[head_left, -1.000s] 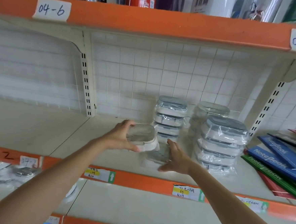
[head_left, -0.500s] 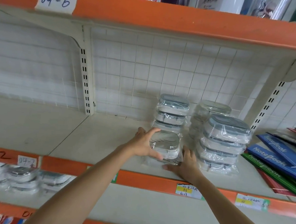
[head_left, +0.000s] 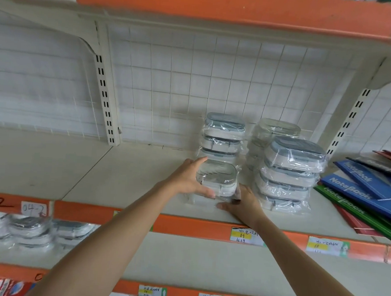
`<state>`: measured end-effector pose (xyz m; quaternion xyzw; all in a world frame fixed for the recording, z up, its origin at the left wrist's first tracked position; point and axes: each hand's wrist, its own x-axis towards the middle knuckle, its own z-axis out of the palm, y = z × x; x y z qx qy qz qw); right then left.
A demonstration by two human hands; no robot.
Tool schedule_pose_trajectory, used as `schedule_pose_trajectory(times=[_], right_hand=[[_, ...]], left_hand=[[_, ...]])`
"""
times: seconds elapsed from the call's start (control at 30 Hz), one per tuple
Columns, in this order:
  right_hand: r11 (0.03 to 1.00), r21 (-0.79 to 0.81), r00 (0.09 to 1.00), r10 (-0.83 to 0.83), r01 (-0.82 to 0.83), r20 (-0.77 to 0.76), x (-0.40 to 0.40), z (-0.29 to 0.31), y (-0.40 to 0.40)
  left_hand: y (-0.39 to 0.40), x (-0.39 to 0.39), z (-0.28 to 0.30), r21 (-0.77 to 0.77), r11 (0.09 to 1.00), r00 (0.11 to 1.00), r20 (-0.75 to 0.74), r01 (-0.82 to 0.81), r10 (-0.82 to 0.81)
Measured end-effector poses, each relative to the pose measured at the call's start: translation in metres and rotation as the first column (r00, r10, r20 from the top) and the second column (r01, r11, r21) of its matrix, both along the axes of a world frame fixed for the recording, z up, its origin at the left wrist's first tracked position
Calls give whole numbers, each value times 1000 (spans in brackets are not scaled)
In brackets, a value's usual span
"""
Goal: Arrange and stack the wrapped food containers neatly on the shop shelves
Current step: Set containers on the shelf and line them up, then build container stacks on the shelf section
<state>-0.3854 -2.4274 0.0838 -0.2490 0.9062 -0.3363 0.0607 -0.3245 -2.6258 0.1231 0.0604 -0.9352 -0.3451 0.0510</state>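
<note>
A clear-lidded food container in plastic wrap [head_left: 218, 178] sits on another wrapped container [head_left: 203, 200] near the front of the middle shelf [head_left: 118, 177]. My left hand [head_left: 185, 179] grips the upper container's left side. My right hand [head_left: 244, 203] presses against the lower container's right front corner. Behind them stands a stack of wrapped grey-lidded containers [head_left: 223, 136]. To the right are two more stacks, a front one [head_left: 290, 173] and a back one [head_left: 274, 132].
Blue, green and red notebooks [head_left: 367, 194] lie fanned at the shelf's right end. More wrapped containers [head_left: 29, 230] sit on the shelf below at left. A slotted upright [head_left: 105, 100] and wire grid back the shelf. Orange shelf edges carry price labels [head_left: 244, 235].
My left hand carried the wrapped container right and down onto the lower one. My right hand shifted from in front of the pile to its right front corner. The view moved closer.
</note>
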Motion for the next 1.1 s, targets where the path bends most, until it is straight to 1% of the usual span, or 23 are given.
schedule_pose_trajectory(times=[0.07,0.17,0.27,0.37,0.47,0.6,0.67,0.73,0.87,0.97,1.03,1.1], right_hand=[[1000,-26,1000,-15,15,19,1,0,0],[1000,7,1000,-24,24,-7,3,0,0],[999,38,997,33,-31,-71,6,0,-2],[998,31,994,65,-62,-88,9,1,-2],[999,8,995,40,-39,-86,11,2,-2],[999,30,997,22,-20,-75,11,1,-3],[999,48,996,19,-15,-90,10,0,-4],[998,56,993,7,0,-117,9,-3,-4],[996,84,981,5,11,-192,6,-8,-4],[993,115,975,8,18,-224,7,-8,0],[987,161,969,14,27,-248,15,-7,8],[976,215,946,49,22,-319,25,-9,18]], left_hand=[[-5,-1,4,-39,999,999,45,6,-4],[-7,-2,7,-88,996,997,76,-1,8],[-6,-2,11,-190,982,995,95,-4,22],[-4,0,15,-242,970,993,116,-7,36],[2,8,13,-217,974,994,66,-68,84],[11,26,3,-169,967,981,1,-189,192],[11,38,-2,-214,948,970,3,-237,243],[9,52,-7,-292,920,962,-5,-263,274],[6,86,-19,-416,857,951,-81,-304,298],[6,106,-27,-462,826,947,-133,-322,294],[6,115,-29,-499,807,948,-138,-316,286],[5,119,-30,-559,773,953,-151,-301,263]])
